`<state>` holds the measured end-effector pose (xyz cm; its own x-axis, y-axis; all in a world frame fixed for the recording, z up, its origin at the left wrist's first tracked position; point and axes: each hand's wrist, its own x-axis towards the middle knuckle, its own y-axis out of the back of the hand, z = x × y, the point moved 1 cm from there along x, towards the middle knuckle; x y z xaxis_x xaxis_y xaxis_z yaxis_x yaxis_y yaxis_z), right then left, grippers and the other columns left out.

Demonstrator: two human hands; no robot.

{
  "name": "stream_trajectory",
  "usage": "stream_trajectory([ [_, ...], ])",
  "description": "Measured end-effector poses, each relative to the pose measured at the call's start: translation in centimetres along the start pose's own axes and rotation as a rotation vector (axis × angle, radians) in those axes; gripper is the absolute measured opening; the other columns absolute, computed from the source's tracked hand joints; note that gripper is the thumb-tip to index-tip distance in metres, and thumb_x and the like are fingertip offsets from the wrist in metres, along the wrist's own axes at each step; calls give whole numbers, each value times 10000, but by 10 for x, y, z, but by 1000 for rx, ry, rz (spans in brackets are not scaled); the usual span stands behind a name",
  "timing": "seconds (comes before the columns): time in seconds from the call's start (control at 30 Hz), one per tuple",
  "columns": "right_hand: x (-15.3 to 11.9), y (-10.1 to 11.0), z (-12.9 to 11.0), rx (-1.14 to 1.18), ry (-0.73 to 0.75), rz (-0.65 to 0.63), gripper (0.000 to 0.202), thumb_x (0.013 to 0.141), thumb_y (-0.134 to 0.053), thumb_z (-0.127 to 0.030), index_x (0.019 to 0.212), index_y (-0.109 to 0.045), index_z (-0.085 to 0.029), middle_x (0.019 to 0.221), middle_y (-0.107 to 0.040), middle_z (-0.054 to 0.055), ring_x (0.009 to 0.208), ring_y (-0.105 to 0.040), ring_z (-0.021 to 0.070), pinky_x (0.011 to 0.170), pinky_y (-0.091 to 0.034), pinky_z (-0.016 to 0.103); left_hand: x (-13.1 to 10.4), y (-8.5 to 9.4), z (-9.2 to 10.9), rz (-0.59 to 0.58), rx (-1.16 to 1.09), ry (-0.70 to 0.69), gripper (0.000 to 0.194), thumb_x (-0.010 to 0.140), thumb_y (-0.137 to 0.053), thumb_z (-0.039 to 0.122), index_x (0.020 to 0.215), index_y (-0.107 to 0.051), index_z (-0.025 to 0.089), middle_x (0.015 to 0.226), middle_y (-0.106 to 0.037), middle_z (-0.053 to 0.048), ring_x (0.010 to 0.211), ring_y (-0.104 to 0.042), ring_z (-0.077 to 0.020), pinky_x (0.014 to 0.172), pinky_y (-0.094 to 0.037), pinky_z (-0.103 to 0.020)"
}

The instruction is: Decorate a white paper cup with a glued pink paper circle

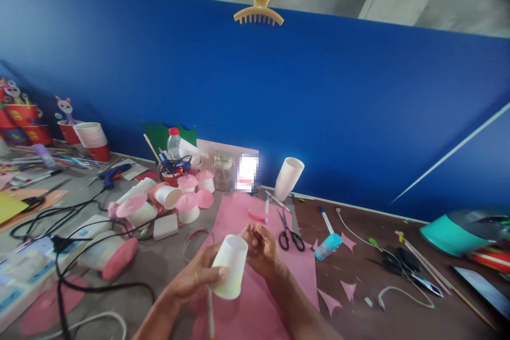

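Note:
My left hand [203, 271] is wrapped round a white paper cup [231, 266], held tilted above pink paper [261, 297]. Just right of the cup, my right hand [261, 247] has its fingers curled together by the rim. A sliver of pink shows at those fingertips, too small to make out fully. Black scissors [287, 235] lie on the paper to the right of my right hand. A pencil [211, 313] is below the cup. Beyond the hands lies a small pink paper piece [257, 215] next to some markers [277, 201].
At the left are cups with pink paper discs [187, 207], a blue glue gun [115, 174] and black cables [107, 289]. Tall stacked cups [289, 178] stand by the blue partition [255, 85]. A glue stick [328, 246] and pink scraps [349, 291] lie right.

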<state>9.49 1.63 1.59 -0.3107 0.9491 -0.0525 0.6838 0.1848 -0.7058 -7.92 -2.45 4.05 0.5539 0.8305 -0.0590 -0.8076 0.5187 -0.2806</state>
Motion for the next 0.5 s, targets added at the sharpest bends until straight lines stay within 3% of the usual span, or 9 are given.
stream_trajectory([
  [0.13,4,5,3,150,-44,-32,320,658,-781,-475,731,-655,-190,491,-300,-109,427,-137,57,452,-256,215,-1,0,3,2,63,-25,688,625,-772,589,1142,-681,145,840,-592,-48,703,-442,-156,613,-367,-248],
  [0.33,8,12,-5,176,49,3,264,733,-731,-452,749,-650,-201,521,-275,-109,435,-132,70,468,-311,227,-1,-2,2,-7,45,-1,685,642,-769,580,1166,-669,151,799,-560,-29,665,-424,-133,580,-350,-230],
  [0.5,6,8,-11,133,90,7,266,724,-720,-477,772,-642,-226,578,-373,-79,461,-273,84,538,-384,262,1,0,-3,95,22,-18,677,659,-753,605,1162,-679,159,840,-631,-63,747,-507,-180,639,-421,-254],
])
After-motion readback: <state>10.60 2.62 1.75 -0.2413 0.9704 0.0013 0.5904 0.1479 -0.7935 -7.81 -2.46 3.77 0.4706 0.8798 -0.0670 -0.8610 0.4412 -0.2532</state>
